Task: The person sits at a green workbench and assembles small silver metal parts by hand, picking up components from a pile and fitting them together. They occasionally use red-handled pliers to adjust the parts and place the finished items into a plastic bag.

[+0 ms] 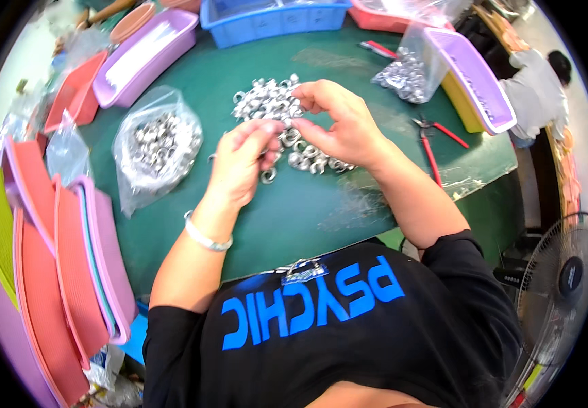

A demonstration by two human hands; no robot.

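A loose heap of small silver metal rings [264,102] lies on the green tabletop in front of me. Over its near side, my left hand [239,160] is closed, thumb and forefinger pinched at a small silver ring [288,124] that is mostly hidden. My right hand [345,122] comes in from the right with its thumb tip close beside that ring. Its curled fingers stay apart from the thumb, above the heap's right part, and I see nothing gripped in them. More rings fill a clear plastic bag [127,160] left of my hands.
Red-handled pliers [430,153] lie open at the right, below another clear bag of silver parts [406,75]. A purple-and-yellow bin [467,88] stands beyond. A blue tray [277,26] sits at the back; stacked coloured bins [79,272] crowd the left. A fan [556,285] and another person [535,92] are at right.
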